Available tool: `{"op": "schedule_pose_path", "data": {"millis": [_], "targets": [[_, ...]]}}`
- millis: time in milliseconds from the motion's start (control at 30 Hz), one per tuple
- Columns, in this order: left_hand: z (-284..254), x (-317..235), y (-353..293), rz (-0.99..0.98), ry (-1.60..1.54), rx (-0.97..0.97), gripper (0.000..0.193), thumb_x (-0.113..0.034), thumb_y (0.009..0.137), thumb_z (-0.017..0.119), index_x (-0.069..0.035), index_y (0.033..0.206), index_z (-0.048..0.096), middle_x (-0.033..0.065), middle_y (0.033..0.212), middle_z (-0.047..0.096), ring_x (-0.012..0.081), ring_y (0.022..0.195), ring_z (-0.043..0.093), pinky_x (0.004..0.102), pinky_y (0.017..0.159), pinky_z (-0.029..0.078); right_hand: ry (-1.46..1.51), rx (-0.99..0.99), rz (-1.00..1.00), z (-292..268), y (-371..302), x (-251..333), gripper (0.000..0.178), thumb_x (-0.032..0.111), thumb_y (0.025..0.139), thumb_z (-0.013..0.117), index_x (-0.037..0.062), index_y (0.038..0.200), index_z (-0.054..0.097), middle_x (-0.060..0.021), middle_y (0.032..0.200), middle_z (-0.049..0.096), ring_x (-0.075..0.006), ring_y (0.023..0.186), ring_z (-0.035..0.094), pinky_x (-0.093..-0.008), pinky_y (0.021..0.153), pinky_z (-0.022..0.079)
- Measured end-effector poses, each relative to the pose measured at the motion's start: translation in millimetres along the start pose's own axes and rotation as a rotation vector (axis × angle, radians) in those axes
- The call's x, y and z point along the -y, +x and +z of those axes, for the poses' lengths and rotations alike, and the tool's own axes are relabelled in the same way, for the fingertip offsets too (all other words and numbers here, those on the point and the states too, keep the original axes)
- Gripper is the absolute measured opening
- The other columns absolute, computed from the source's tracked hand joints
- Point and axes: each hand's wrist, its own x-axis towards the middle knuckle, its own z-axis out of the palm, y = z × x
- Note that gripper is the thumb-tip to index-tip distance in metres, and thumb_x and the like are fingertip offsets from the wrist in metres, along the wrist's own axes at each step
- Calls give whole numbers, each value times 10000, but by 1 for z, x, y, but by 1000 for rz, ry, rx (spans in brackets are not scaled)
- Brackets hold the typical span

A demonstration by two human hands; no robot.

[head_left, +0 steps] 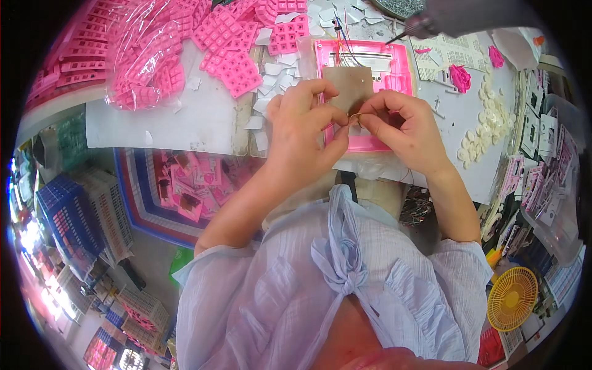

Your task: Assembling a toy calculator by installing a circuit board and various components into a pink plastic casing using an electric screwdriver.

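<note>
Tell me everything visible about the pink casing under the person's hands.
The pink casing is a shallow, roughly rectangular shell, apparently plastic, with a raised rim and moulded details inside. It lies open side up on the worktop. A brown board covers part of its middle, and red and dark wires cross its top edge. The left hand and right hand partly hide its lower portion; whether they touch it is unclear.

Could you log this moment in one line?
left hand: fingertips at thin wire | right hand: pinching thin wire | beneath: brown panel, pink case
</note>
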Motion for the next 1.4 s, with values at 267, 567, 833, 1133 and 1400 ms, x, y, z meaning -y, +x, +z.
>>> {"op": "schedule_pose_path", "data": {"millis": [267,567,833,1133,1400], "targets": [[1,0,-2,8,-46,4,161,-113,713,768,-153,855,703,54,1188,594,225,1022,565,435,891,319,0,3,14,1,1,0,85,70,891,691,-11,917,691,24,721,628,-23,611,482,-217,540,388],[1,-2,-3,-6,-46,11,160,-107,715,764,-145,857,699,44,1168,587,193,956,558,402,894,310,8,-3,14,2,-1,0,87,70,883,694,-11,915,698,22,706,634,-22,593,481,-221,521,384],[2,-2,-4,4,-16,-20,186,-121,686,768,-173,851,699,30,1145,590,207,985,572,413,861,312,-10,15,29,0,0,1,85,71,883,695,-8,913,696,26,705,624,-21,596,477,-221,525,381],[0,-3,-3,0,1,14,162,-87,734,761,-109,881,695,46,1172,587,153,862,562,366,900,326,-18,12,21,0,-1,2,78,74,885,693,-2,904,691,25,710,627,-22,599,472,-220,529,375],[3,-1,-4,-5,-57,-13,158,-106,710,753,-153,848,691,39,1122,590,221,999,575,416,856,309,-47,-6,10,2,-2,3,87,77,870,701,-1,908,692,7,726,635,-40,602,489,-230,538,391]]}}
